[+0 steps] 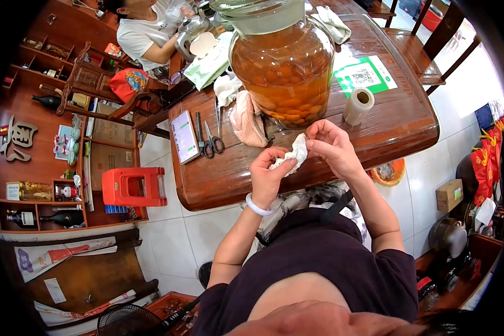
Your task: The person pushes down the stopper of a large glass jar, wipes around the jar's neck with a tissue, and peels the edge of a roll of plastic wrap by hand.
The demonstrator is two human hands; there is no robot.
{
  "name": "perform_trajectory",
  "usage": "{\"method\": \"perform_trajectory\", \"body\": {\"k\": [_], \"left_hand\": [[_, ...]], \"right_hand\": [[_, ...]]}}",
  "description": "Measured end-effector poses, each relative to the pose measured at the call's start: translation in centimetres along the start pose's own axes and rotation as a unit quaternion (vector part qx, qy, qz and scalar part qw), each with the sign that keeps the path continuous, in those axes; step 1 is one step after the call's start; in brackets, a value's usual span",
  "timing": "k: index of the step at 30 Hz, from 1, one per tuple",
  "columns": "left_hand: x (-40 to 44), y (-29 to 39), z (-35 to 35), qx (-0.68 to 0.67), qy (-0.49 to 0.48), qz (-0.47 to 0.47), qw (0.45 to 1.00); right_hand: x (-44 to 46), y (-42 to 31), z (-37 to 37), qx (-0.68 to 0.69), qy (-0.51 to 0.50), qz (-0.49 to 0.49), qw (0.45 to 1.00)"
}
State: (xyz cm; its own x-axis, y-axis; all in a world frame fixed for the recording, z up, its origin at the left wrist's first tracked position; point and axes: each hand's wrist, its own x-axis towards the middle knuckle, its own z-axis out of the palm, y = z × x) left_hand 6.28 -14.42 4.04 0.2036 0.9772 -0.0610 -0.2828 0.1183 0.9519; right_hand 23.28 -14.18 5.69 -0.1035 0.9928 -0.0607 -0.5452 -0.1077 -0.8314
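Note:
A crumpled white tissue (pixel 298 152) is stretched between my two hands, just above the near edge of the table. My left hand (pixel 270 171), with a pale bangle at the wrist, is closed on its lower end. The fingers of my right hand (pixel 331 147) pinch its upper right side. Right behind them stands a large glass jar (pixel 283 67) of amber liquid with orange fruit-like pieces at the bottom. A pink cloth (pixel 247 119) lies left of the jar, and a roll of clear film (pixel 358 106) stands to its right.
On the wooden table (pixel 224 182) are scissors (pixel 211 140), a lit phone (pixel 185 136) and a green-and-white QR card (pixel 365 76). Another person (pixel 151 33) sits at the far left side. A red stool (pixel 133 186) stands left of the table.

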Motion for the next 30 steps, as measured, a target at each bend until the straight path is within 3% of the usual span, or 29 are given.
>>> {"method": "perform_trajectory", "body": {"k": [17, 21, 23, 30], "left_hand": [[0.0, -0.6, 0.0, 0.049, -0.033, 0.026, 0.998], [-0.1, -0.3, 0.1, 0.123, -0.041, 0.054, 0.99], [-0.4, 0.1, 0.2, 0.115, -0.05, 0.027, 0.992], [-0.5, 0.1, -0.1, 0.18, -0.043, 0.047, 0.982]], "right_hand": [[0.0, -0.7, -0.4, -0.048, -0.025, 0.029, 0.998], [-0.2, -0.8, -0.2, -0.078, -0.022, 0.04, 0.996], [-0.2, -0.6, -0.2, -0.087, -0.025, 0.05, 0.995], [-0.2, 0.4, 0.6, -0.169, -0.027, 0.008, 0.985]]}}
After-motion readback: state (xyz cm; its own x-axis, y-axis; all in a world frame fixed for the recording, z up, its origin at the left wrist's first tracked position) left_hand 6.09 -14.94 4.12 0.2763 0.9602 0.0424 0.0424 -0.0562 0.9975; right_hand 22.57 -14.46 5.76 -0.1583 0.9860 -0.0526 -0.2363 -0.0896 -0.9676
